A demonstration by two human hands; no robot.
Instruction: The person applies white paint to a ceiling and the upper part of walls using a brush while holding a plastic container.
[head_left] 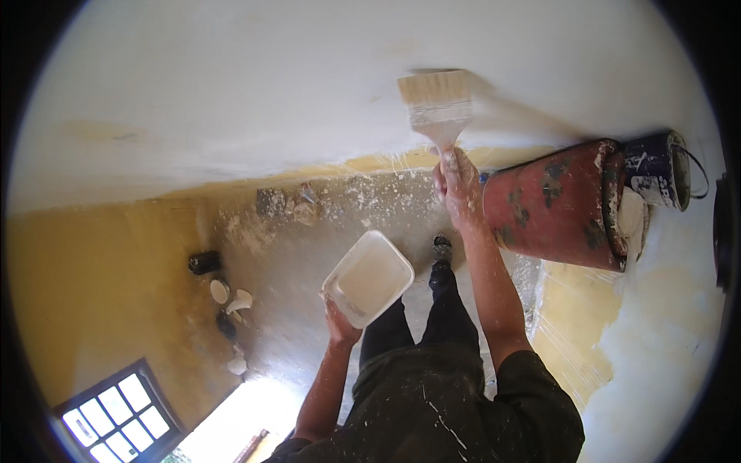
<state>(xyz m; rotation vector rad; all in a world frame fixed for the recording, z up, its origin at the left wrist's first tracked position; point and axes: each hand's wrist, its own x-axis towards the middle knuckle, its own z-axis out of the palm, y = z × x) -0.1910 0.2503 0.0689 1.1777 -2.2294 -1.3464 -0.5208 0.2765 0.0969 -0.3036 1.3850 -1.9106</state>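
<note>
My right hand (458,184) is closed round the handle of a wide paintbrush (441,108). The brush's pale bristles point up and meet the white wall (293,100), or lie very close to it; a shadow falls beside them. In front of my legs, my left hand (340,318) grips a white rectangular tub (369,279) by its near left edge. Whitish paint or residue coats the tub's inside. White splashes mark both my forearms.
To the right stands a worn red drum (552,202), with a dark paint bucket (665,171) by its top. White spatter covers the floor (285,309) along the wall. A yellow wall (116,285), small containers (220,291) and a window (117,417) are at left.
</note>
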